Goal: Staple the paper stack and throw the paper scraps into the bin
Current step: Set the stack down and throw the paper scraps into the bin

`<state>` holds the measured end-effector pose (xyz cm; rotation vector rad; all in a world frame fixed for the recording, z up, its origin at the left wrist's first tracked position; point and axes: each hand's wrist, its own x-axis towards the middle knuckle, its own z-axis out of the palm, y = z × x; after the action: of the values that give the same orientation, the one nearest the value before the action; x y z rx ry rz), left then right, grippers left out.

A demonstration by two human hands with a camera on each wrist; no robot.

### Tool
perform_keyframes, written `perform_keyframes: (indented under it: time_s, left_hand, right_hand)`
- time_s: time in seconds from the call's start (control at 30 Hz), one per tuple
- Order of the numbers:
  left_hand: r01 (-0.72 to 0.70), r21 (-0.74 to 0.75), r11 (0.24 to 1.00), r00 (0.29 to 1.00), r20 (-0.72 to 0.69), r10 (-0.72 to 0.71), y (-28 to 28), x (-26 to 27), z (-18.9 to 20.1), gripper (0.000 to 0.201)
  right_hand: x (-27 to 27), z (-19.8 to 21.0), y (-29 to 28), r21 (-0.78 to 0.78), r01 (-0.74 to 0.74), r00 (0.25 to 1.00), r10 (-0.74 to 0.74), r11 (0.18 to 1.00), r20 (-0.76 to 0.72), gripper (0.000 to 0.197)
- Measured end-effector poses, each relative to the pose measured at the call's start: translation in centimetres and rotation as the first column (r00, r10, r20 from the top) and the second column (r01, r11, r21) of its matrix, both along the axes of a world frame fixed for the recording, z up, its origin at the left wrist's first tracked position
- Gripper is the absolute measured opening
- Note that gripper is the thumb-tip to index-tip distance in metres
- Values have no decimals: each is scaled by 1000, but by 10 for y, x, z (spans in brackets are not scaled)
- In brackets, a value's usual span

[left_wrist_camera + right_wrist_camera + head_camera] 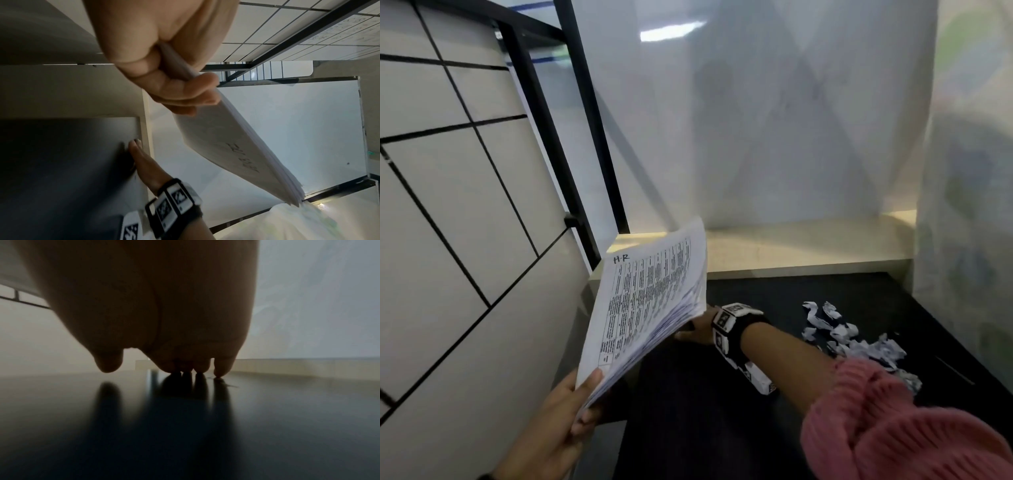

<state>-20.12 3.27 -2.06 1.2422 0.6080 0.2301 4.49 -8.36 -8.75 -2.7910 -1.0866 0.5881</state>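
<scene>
A thick stack of printed paper [647, 305] is lifted off the black table and tilted, its near corner pinched by my left hand [571, 411] between thumb and fingers. From the left wrist view the paper stack [236, 149] slopes away from my left hand [180, 87]. My right hand [697, 330] reaches under the raised stack, fingers straight, tips touching the black table [722, 411]. In the right wrist view my right hand [185, 368] lies flat with fingertips [219, 374] on the glossy surface, holding nothing. Crumpled paper scraps [856, 339] lie in a loose pile to the right. No stapler or bin shows.
A cream ledge [808, 243] runs along the table's far edge below a white wall panel. A black metal frame [571, 144] and tiled floor [448, 205] lie to the left. A white plastic sheet [969, 205] hangs at the right.
</scene>
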Motion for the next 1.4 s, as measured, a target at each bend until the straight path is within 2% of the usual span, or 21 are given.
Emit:
perform_keyframes:
  time_s: [0.2, 0.37, 0.5, 0.57, 0.63, 0.8, 0.9, 0.93, 1.0, 1.03, 1.07, 1.1, 1.13, 1.17, 1.2, 1.23, 1.27, 1.3, 1.37, 1.4]
  left_hand:
    - [-6, -68, 998, 999, -52, 3, -3, -11, -2, 21]
    - [59, -12, 998, 995, -74, -59, -9, -19, -6, 11]
    - [159, 97, 982, 976, -167, -142, -20, -20, -17, 12]
    - [180, 113, 977, 970, -187, -157, -29, -16, -21, 9]
    - [216, 118, 969, 962, -197, -190, -37, -11, -23, 8]
    - [348, 184, 919, 915, -282, -290, -44, 5, -19, 12]
    - [417, 258, 871, 865, -406, -294, -44, 9, -16, 14]
    - [437, 292, 850, 845, -457, -278, -44, 9, -16, 19]
    - [510, 387, 768, 790, -564, -240, -43, 11, -17, 35]
    - [583, 452, 675, 745, -629, -222, -44, 12, -15, 42]
    - [674, 533, 512, 692, -698, -183, -44, 12, -12, 49]
    - [751, 596, 283, 644, -757, -114, -45, 12, -9, 56]
    - [779, 625, 48, 626, -780, -18, -47, 11, -6, 63]
    - [765, 629, -140, 641, -765, 66, -52, 11, -2, 70]
    - [724, 630, -280, 676, -728, 112, -59, 11, 1, 75]
    - [669, 642, -373, 716, -692, 94, -68, 11, 3, 79]
    - [629, 653, -422, 726, -688, 16, -78, 11, 3, 82]
    - [630, 653, -420, 686, -722, -95, -87, 12, 3, 86]
    - [744, 574, -342, 499, -818, -286, -107, 12, -3, 97]
    - [790, 516, -331, 418, -849, -324, -113, 13, -9, 97]
  right_hand:
    - [-34, 19, -78, -95, 33, 999, -33, 995, 2, 86]
    - [-42, 26, -143, -99, 181, 983, -184, 978, -20, 85]
    - [-41, 38, -168, -162, 296, 955, -297, 941, 17, 76]
    - [-38, 51, -176, -102, 382, 924, -383, 918, 15, 56]
    - [-36, 67, -183, 13, 399, 917, -399, 917, -9, 37]
    - [-34, 101, -207, 171, 371, 917, -389, 913, 86, 23]
    - [-40, 109, -218, 192, 393, 900, -419, 899, 122, 10]
    - [-41, 111, -223, 195, 406, 891, -434, 893, 133, 14]
    - [-45, 112, -234, 203, 437, 875, -466, 876, 126, 25]
    - [-48, 113, -240, 190, 440, 878, -465, 878, 115, 26]
    - [-51, 113, -246, 159, 437, 884, -455, 885, 105, 26]
    - [-55, 113, -253, 110, 430, 892, -441, 896, 101, 24]
    - [-61, 112, -259, 57, 421, 901, -425, 905, 88, 24]
    - [-68, 112, -265, 4, 412, 909, -411, 911, 65, 30]
    - [-73, 110, -271, -41, 402, 915, -401, 915, 42, 40]
    - [-77, 106, -278, -71, 393, 920, -392, 917, 28, 49]
    - [-80, 102, -284, -86, 391, 920, -392, 916, 14, 56]
    - [-82, 97, -288, -87, 395, 918, -396, 915, 4, 61]
    - [-84, 87, -292, -93, 396, 917, -399, 913, -6, 71]
    - [-85, 81, -292, -90, 392, 919, -393, 916, -2, 75]
